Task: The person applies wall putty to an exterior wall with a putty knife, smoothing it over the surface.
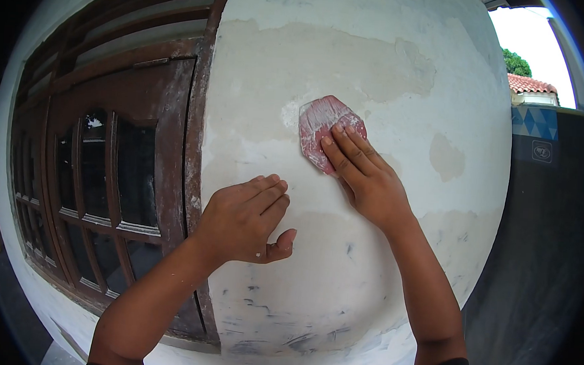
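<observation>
My right hand (364,175) presses a piece of reddish sandpaper (320,123), dusted white, flat against a patched white wall (391,62). Its fingers lie spread over the sheet's lower right part. My left hand (247,220) rests lower and to the left against the same wall, fingers curled loosely, thumb out, holding nothing. The wall around the sandpaper shows beige filler patches and rough white plaster.
A dark brown wooden window frame (195,131) with several glass panes (134,174) stands just left of my left hand. At the far right the wall ends; a dark fence panel (535,146), a tiled roof (531,84) and a tree lie beyond.
</observation>
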Demonstrator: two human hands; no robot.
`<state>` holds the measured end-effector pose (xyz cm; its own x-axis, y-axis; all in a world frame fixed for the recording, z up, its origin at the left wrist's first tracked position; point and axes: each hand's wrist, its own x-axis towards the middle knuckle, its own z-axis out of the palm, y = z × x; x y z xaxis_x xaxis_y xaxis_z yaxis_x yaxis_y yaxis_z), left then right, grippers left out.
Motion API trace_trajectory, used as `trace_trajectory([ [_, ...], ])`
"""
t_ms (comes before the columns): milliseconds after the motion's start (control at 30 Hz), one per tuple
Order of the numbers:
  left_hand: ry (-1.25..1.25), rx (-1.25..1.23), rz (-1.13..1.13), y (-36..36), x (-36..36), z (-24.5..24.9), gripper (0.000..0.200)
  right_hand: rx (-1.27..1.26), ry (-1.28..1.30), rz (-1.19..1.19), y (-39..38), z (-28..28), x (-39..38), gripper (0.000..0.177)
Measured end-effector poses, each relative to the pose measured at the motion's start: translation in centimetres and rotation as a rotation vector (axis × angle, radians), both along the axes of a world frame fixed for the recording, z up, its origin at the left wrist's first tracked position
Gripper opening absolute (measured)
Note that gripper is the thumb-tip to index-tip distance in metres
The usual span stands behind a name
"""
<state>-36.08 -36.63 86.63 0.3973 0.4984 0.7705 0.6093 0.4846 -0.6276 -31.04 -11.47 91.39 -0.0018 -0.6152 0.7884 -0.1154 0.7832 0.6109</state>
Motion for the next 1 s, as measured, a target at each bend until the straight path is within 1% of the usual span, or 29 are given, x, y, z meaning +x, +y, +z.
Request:
trace_trajectory([
  [133, -0.004, 0.001, 0.002, -0.2, 0.0, 0.0, 0.034, -0.041, -0.036, -0.033, 1.4, -3.0, 0.2, 0.052],
  [233, 0.001, 0.004, 0.003, -0.1, -0.1, 0.0, 0.034, -0.008, -0.002, -0.048, 2.5, -4.3, 0.7, 0.052],
  [333, 0.000, 0.008, 0.004, 0.0, 0.0, 0.0, 0.034, -0.028, 0.070, 0.005, 1.4, -3.0, 0.6, 0.051],
  [367, -0.001, 0.011, 0.005, 0.0, 0.0, 0.0, 0.034, -0.028, 0.070, 0.004, 0.7, -2.2, 0.7, 0.051],
  [433, -0.002, 0.008, 0.009, 0.0, 0.0, 0.0, 0.035, -0.003, 0.055, 0.081, -1.2, -0.3, 0.6, 0.052],
  [500, -0.002, 0.005, 0.015, 0.0, 0.0, 0.1, 0.035, 0.002, 0.051, 0.077, -2.3, 0.9, -0.2, 0.051],
  [533, -0.002, 0.005, 0.014, 0.0, 0.0, 0.1, 0.035, 0.006, 0.034, 0.050, -2.5, 1.1, -0.8, 0.053],
  [600, -0.005, 0.002, 0.011, 0.0, 0.1, 0.1, 0.036, 0.008, 0.014, 0.020, -2.4, 0.7, -1.1, 0.056],
  [667, -0.011, 0.007, 0.002, 0.0, 0.1, 0.1, 0.035, -0.006, -0.037, 0.029, -1.8, -0.8, -0.7, 0.047],
  [800, 0.012, 0.005, 0.001, 0.1, 0.0, 0.1, 0.036, 0.040, -0.019, -0.041, 0.3, -3.6, 0.4, 0.046],
  [933, 0.002, 0.010, -0.006, 0.0, -0.1, 0.1, 0.035, 0.027, 0.054, -0.030, 0.2, -2.5, 0.5, 0.046],
  [1000, -0.003, 0.007, -0.011, 0.1, -0.2, 0.0, 0.035, 0.020, 0.059, 0.058, -1.0, -0.6, 0.1, 0.046],
])
